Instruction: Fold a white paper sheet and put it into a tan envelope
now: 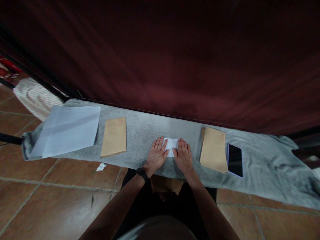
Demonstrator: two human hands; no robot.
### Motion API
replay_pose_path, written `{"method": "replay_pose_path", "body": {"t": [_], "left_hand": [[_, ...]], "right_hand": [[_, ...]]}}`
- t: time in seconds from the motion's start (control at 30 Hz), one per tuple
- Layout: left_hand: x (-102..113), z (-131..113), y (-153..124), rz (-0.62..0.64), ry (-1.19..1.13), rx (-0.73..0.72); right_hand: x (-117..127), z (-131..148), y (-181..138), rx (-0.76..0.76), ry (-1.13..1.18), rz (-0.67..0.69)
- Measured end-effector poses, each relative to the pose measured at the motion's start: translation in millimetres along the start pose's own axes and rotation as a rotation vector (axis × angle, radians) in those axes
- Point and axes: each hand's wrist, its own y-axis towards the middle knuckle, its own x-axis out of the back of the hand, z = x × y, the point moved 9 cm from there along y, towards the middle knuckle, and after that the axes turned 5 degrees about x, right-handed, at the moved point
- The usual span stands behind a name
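Observation:
A small white piece of paper [171, 146], which looks folded, lies flat on the grey cloth near the front edge. My left hand [157, 154] rests flat on its left side, fingers stretched out. On the right side of the paper lies my right hand [183, 155], also flat with extended fingers. Both thumbs point inward over the sheet, and the palms hide its side edges. To the left is a brown envelope stack [114, 136]; a second pile of brown envelopes [213, 150] is on the right.
Large white sheets [70, 130] lie at the far left of the cloth-covered bench [140, 133]. A phone [235, 160] sits beside the right envelopes. A dark red curtain [160, 66] hangs along the back edge. A white scrap [101, 166] is on the tiled floor.

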Motion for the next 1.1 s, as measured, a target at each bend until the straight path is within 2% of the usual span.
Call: {"method": "replay_pose_path", "body": {"t": [0.27,0.47,0.6,1.1], "left_hand": [[4.0,-2.4,-2.7,-0.021,-0.015,-0.026],[8.7,-24.7,-26.8,0.056,-0.078,-0.344],[10.4,-27.0,-40.7,0.105,-0.083,-0.446],[12.4,-11.1,-54.4,0.151,-0.100,-0.427]], "right_hand": [[1.2,-11.6,-4.5,-0.015,-0.002,0.004],[-3.4,-13.3,-4.9,-0.019,0.005,0.050],[-4.0,-13.6,-5.4,-0.014,-0.004,0.035],[2.1,-27.2,-17.7,-0.011,-0.056,0.006]]}}
